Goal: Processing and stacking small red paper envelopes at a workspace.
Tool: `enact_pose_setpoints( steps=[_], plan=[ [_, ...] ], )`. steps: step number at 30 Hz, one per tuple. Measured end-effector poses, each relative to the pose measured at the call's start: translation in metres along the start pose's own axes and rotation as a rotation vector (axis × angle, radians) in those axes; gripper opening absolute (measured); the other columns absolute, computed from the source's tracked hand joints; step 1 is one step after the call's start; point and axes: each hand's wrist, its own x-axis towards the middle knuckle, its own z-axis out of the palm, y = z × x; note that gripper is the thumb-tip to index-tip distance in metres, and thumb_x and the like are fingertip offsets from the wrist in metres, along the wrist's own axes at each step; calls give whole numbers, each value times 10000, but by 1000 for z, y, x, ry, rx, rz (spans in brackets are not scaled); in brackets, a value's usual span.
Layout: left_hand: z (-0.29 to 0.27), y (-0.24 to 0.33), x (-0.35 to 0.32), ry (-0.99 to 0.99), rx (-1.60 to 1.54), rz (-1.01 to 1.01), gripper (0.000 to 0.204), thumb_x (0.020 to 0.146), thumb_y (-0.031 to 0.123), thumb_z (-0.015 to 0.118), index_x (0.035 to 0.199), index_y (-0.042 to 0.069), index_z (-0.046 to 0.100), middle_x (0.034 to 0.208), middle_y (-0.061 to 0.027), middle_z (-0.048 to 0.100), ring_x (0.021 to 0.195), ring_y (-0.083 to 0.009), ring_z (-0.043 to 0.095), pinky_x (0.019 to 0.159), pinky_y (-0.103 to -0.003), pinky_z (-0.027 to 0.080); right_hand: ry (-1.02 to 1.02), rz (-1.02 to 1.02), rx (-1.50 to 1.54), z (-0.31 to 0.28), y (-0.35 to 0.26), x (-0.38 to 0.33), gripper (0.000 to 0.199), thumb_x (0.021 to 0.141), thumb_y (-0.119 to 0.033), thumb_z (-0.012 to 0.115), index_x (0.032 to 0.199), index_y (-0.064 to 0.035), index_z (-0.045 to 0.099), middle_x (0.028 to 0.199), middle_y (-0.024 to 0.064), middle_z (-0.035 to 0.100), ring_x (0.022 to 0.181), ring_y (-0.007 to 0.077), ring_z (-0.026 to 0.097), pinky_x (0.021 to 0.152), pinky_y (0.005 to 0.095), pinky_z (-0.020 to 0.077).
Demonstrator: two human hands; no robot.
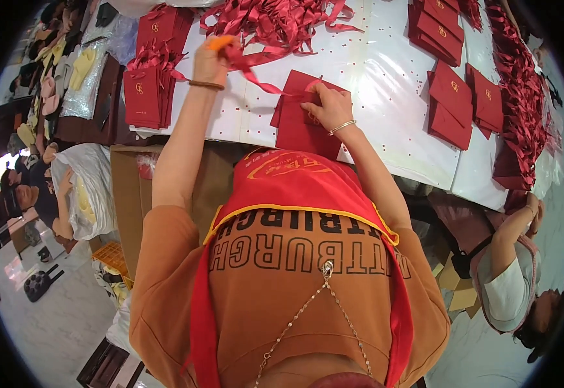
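While a glossy dark-red satin ribbon (251, 72) is grasped by the left hand (209, 64), which is raised over the far part of the white-covered counter (243, 119), a flat dark-red paper bag (301, 136) is touched near its top by the right hand (333, 108). An orange covering (221, 43) is seen at the fingers of the left hand. The ribbon is stretched slantwise from there toward the bag, which is laid at the near edge of the counter, just in front of a red apron with yellow trim (295, 181). The right hand's fingers are bent over the bag; whether anything is pinched between them cannot be told.

Beyond the bag, a tangled heap of dark-red satin ribbons (275, 26) is spread close to the left hand. To the left, a stack of dark-red paper bags with gold marks (143, 100) is placed near the counter's edge. To the right, a fanned group of dark-red paper bags (450, 97) is laid well apart from the right hand, and a long row of bunched red ribbons (521, 97) is set farther right, with a co-worker in a pale top (508, 278) seated or standing beside it.
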Motion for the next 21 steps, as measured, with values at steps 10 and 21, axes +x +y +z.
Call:
enact_pose_setpoints(
  steps=[10, 21],
  plan=[
    [10, 21, -34, 521, 199, 191, 127, 797, 35, 578, 923, 37, 565, 816, -55, 590, 702, -132, 561, 609, -275, 451, -107, 0, -26, -3, -13, 11, 293, 704, -313, 655, 896, -114, 559, 731, 38, 622, 721, 195, 584, 719, 354, 346],
    [-28, 35, -70, 300, -328, 21, 77, 817, 33, 532, 889, 26, 559, 870, -101, 578, 764, -151, 521, 630, -272, 410, -114, -40, -15, 17, -17, 19, 266, 708, -286, 647, 907, -133, 561, 730, 44, 625, 744, 208, 583, 720, 376, 323]
  ],
)
